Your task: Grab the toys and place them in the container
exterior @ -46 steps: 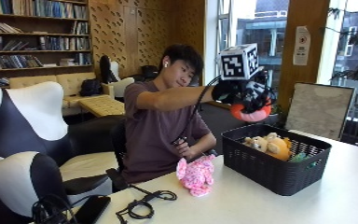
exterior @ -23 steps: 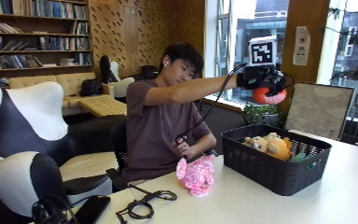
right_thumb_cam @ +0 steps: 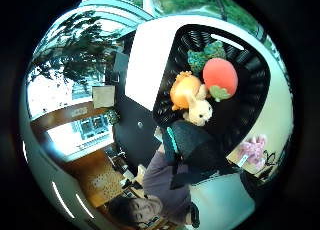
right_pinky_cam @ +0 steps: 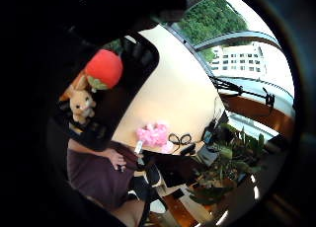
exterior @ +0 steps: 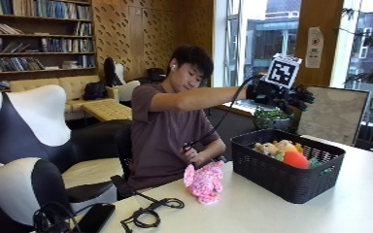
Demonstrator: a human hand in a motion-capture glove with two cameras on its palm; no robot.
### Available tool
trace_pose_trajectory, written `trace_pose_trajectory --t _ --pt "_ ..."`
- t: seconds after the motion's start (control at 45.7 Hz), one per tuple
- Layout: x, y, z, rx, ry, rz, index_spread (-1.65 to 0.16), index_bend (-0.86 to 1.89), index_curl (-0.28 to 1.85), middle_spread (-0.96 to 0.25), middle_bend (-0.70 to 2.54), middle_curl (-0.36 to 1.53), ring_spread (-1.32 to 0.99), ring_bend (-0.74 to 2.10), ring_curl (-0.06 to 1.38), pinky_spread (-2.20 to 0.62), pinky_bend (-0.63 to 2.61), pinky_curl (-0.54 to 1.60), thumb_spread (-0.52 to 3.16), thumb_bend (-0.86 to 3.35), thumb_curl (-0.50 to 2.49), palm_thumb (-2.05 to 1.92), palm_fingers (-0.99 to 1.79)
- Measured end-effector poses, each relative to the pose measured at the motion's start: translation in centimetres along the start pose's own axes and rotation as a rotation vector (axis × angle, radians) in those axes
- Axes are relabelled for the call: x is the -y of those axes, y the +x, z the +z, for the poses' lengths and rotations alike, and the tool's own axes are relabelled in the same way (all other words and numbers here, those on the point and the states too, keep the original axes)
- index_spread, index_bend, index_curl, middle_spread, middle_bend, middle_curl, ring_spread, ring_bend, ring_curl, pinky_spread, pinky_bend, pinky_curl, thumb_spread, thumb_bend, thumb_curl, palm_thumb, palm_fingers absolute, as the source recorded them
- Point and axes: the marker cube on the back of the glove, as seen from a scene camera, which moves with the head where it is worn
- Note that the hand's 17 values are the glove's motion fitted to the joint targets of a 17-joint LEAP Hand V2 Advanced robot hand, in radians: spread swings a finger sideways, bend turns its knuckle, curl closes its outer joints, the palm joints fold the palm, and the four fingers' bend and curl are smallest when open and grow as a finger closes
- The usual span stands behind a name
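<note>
My gloved right hand (exterior: 291, 97) hovers above the black basket (exterior: 283, 180) with its fingers spread and nothing in it. A red round toy (exterior: 295, 159) lies inside the basket beside a tan bunny (exterior: 264, 148) and an orange plush (exterior: 289, 145). The thumb side palm view looks down on the red toy (right_thumb_cam: 220, 75), bunny (right_thumb_cam: 200, 110), orange plush (right_thumb_cam: 184, 90) and a green toy (right_thumb_cam: 205, 55) inside the basket (right_thumb_cam: 250, 105). A pink plush (exterior: 204, 182) lies on the white table, left of the basket; it also shows as the pink plush (right_pinky_cam: 154, 134).
The bare left hand (exterior: 193, 156) rests at the table edge behind the pink plush. A coiled black cable (exterior: 151, 213) and a dark phone (exterior: 96, 218) lie at the table's near left corner. A framed board (exterior: 332, 116) and a plant (exterior: 270, 116) stand behind the basket.
The hand carried the red toy up and over the basket, then let it go. The toy now lies in the basket and the fingers have spread open.
</note>
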Motion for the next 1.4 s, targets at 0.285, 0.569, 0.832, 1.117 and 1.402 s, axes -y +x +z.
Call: trace_pose_trajectory --t 0.285,0.569,0.832,1.117,1.402 --pt "-7.9 8.0 -3.7 0.140 0.067 0.225 -0.21 0.05 0.27 0.05 0.08 0.36 0.03 0.23 0.44 0.05 1.02 0.39 1.18 -0.02 0.55 0.07 -0.40" --pt "-14.9 14.9 -2.8 0.157 0.228 0.239 -0.21 0.09 0.22 0.04 0.12 0.29 0.04 0.24 0.43 0.07 0.89 0.34 1.27 0.00 0.47 0.10 -0.22" --pt "-18.2 16.9 7.7 0.151 0.075 0.174 -0.21 0.09 0.20 0.02 0.13 0.26 0.03 0.26 0.44 0.06 0.88 0.34 1.31 -0.01 0.43 0.13 -0.22" --pt "-17.2 14.6 24.3 0.144 -0.186 0.103 -0.20 0.07 0.18 0.05 0.12 0.24 0.03 0.24 0.43 0.06 0.88 0.34 1.30 -0.01 0.40 0.15 -0.26" --pt "-15.1 12.7 31.8 0.122 0.212 0.090 -0.22 0.12 0.15 -0.08 0.51 0.33 -0.10 0.52 0.46 0.00 0.72 0.27 1.37 0.13 0.46 0.42 0.42"
